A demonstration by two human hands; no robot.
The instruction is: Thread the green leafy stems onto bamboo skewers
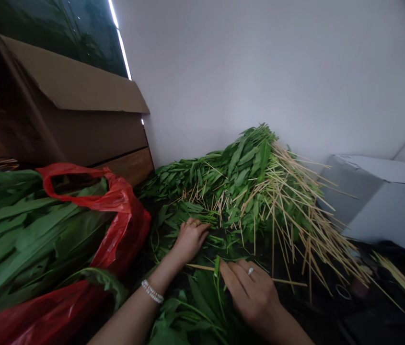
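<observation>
Head view: a thin stick (201, 267) is held by the right hand (254, 290), whose fingers are bent and nearly closed, its thumb hidden. The stick is seen jutting out on both sides of this grip, and at the index fingertip it is crossed by a short green stem (217, 267). Ahead and to the left of the grip, the left hand (190, 239) is lowered among cut greens, fingers bent close together; whether anything is pinched there cannot be told. A beaded bracelet (152, 291) is worn on that wrist. Below and left of the grip, loose leafy stems (177, 316) are spread. Beyond both hands, a large heap of leafy greens (238, 165) is piled against the wall (277, 62), with many pale sticks (306, 230) pointed rightward and down from it. Farther right of the grip, a white box (392, 206) and a bundle of sticks (403, 282) are seen. Well to its left, long leaves (44, 230) are held in a red plastic bag (121, 206), backed by an open cardboard box (80, 86).
</observation>
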